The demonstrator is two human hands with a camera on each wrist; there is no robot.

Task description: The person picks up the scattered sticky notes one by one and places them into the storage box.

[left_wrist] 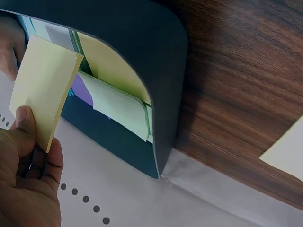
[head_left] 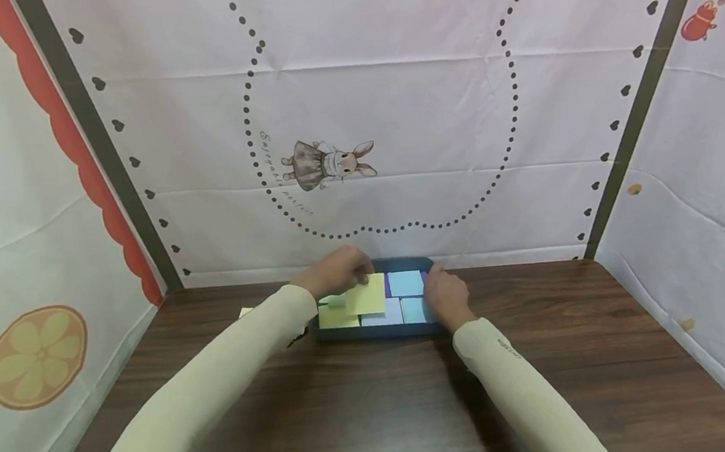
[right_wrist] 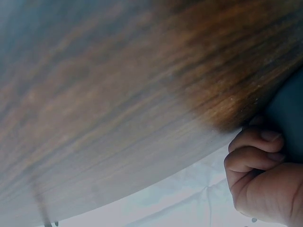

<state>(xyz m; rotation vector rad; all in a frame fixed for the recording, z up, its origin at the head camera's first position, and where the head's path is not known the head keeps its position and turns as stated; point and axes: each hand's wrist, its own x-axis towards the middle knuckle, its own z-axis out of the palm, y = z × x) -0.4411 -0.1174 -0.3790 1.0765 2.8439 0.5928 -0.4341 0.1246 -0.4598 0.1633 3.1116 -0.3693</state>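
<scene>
A dark blue tray (head_left: 375, 333) holds several pads of sticky notes in yellow, pale green, blue and purple. Over its left part my left hand (head_left: 338, 270) pinches a yellow sticky note pad (head_left: 367, 295) by its edge. The left wrist view shows the thumb on the face of that yellow pad (left_wrist: 45, 78), which stands tilted above the tray (left_wrist: 165, 71). At the tray's right end my right hand (head_left: 447, 296) grips the side wall. Curled fingers lie against the dark wall (right_wrist: 289, 113) in the right wrist view, where the thumb's hold is partly hidden.
On the brown wooden table (head_left: 384, 417), a pale yellow paper piece (head_left: 245, 311) lies left of the tray, partly hidden by the left sleeve. A printed white cloth (head_left: 424, 122) rises right behind the tray, with more cloth on both sides.
</scene>
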